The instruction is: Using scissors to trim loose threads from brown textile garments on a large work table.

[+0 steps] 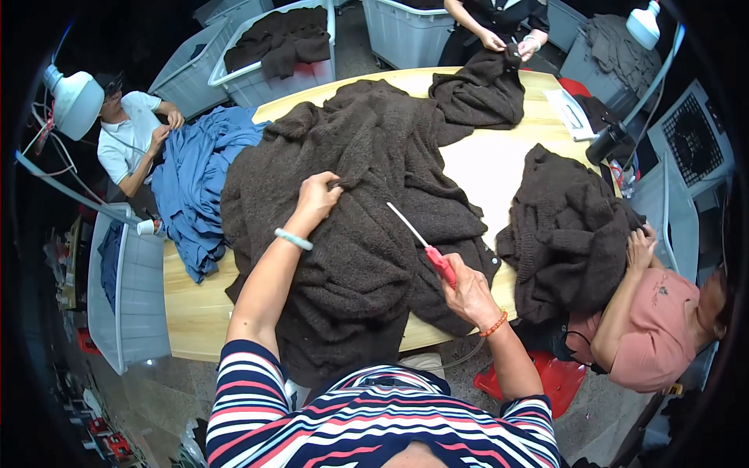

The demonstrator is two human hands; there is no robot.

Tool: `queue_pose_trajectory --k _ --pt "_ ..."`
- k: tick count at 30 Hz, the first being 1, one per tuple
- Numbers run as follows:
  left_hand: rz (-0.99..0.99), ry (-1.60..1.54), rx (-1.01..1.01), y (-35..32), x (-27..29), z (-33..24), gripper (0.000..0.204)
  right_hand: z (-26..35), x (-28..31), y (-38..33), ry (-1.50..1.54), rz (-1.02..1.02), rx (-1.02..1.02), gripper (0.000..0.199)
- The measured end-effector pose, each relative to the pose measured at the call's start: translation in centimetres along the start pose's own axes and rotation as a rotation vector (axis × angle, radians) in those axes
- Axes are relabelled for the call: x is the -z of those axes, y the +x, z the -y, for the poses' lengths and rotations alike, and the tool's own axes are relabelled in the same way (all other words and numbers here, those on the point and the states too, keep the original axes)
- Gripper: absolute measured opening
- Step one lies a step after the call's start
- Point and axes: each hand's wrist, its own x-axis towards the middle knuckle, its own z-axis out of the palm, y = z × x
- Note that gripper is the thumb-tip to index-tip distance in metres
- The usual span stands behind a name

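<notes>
A large dark brown knitted garment [343, 257] lies heaped in folds over the table in front of me and hangs over its near edge. My left hand [318, 195] is closed on a pinched fold of it near the middle. My right hand [470, 292] grips the red handle of a corded tool [439, 264] with a long thin metal shaft. Its tip points up and to the left, over the brown knit and apart from my left hand. A cord trails from below my right wrist. The exact kind of tool is unclear.
Around the pale wooden table [187, 327] sit co-workers: one with blue cloth [207, 171], others with dark knits [566, 234]. Grey bins [133, 300], lamps [78, 101], a black bottle [607, 144] and a red stool [558, 382] stand about.
</notes>
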Motion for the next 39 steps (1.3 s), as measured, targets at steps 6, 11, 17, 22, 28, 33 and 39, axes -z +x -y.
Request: queue_pose_trajectory --k 6,11,17,22,28,33,39 --pt "-0.197 -0.021 -0.38 -1.2 -0.7 3.0 0.022 3.9 0.2 2.1 -0.118 0.108 0.029 0.02" --pt "-0.207 -0.128 -0.395 -1.7 -0.9 3.5 0.022 5.7 0.1 3.6 -0.202 0.176 0.066 0.02" --pt "-0.097 -0.111 -0.306 -2.7 -1.3 2.6 0.023 6.1 -0.8 4.1 -0.204 0.244 0.1 0.02" --pt "-0.169 -0.251 -0.259 -3.9 -0.9 3.7 0.038 5.6 -0.4 3.7 -0.213 0.193 0.036 0.02" --pt "-0.392 0.296 -0.372 -10.8 0.7 3.2 0.035 4.9 -0.3 1.2 -0.173 0.204 0.065 0.015" --pt "-0.436 0.25 -0.48 -11.2 0.2 4.2 0.013 6.5 -1.5 0.7 -0.231 0.239 0.204 0.012" --pt "-0.28 -0.176 -0.284 -11.2 0.1 5.0 0.004 7.8 -1.7 0.6 -0.259 0.334 0.125 0.019"
